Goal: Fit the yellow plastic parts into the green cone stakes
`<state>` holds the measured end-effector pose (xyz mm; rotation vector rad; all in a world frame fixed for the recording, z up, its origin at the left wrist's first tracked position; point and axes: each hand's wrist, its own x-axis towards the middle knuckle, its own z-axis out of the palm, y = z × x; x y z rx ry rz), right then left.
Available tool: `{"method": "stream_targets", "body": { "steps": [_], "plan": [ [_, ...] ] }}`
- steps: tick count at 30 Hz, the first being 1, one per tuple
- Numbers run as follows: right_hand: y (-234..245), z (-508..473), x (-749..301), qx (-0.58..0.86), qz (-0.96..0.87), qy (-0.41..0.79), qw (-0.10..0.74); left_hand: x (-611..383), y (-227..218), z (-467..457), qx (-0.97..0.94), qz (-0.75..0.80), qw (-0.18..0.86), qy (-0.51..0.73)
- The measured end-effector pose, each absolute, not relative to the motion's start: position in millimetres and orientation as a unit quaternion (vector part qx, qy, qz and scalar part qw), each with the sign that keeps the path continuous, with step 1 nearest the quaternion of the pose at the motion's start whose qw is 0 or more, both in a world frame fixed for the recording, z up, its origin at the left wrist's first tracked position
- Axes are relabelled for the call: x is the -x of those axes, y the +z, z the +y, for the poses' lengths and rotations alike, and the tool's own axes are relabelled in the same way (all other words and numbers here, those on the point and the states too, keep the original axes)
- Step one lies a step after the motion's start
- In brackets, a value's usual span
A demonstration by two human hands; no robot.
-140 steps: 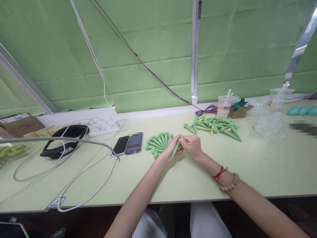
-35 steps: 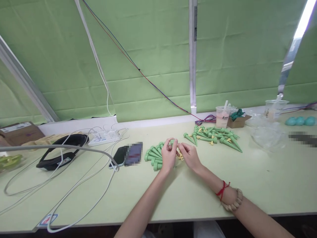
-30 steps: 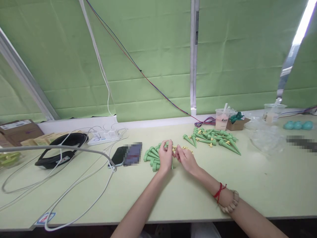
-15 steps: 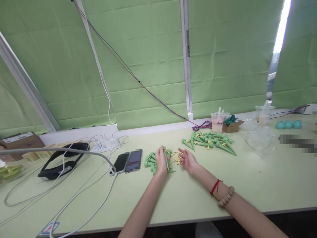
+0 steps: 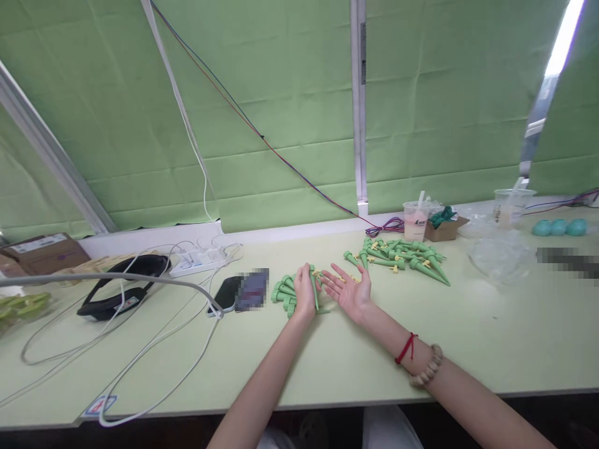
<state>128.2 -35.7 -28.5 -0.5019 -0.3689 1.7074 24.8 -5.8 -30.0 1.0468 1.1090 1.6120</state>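
Observation:
My left hand (image 5: 304, 294) is closed around a green cone-shaped spike (image 5: 312, 293), resting beside a fanned row of green spikes (image 5: 283, 290) on the pale green table (image 5: 355, 349). Right of it, my right hand (image 5: 349, 290) lies palm up with fingers spread and holds nothing. Small yellow parts (image 5: 327, 275) lie on the table around its fingertips. A loose pile of green spikes with yellow fittings (image 5: 401, 257) sits farther back to the right.
A phone (image 5: 227, 293) and a blurred item lie left of the spikes. White cables (image 5: 154, 337), a power strip (image 5: 196, 260) and a black headband device (image 5: 116, 290) fill the left side. A drink cup (image 5: 414, 219), small cardboard box (image 5: 442, 228) and clear plastic bag (image 5: 498, 255) stand at back right.
My hands, earlier pinched together over a spike and a yellow part, have separated. The right hand has turned palm up and opened; the left keeps hold of a spike.

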Motion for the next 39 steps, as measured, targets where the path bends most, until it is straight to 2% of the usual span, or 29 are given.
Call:
{"method": "stream_targets", "body": {
  "steps": [5,13,33,39],
  "plan": [
    [-25.3,-35.5,-131.8,0.19,-0.16,0.738,0.627,-24.6,-27.7,-5.2,-0.413,0.456,0.431,0.66],
    [-24.5,-38.0,-136.5,0.097,-0.241,0.793,0.551,-24.2,-24.0,-8.4,-0.389,0.451,0.452,0.664],
    [-25.3,-38.1,-135.3,0.144,-0.151,0.814,0.542,-27.8,-23.3,-12.7,-0.432,0.441,0.446,0.648],
    [-28.1,-37.1,-135.7,0.108,-0.159,0.829,0.526,-28.6,-19.7,-13.3,-0.418,0.429,0.45,0.662]
  ]
}}
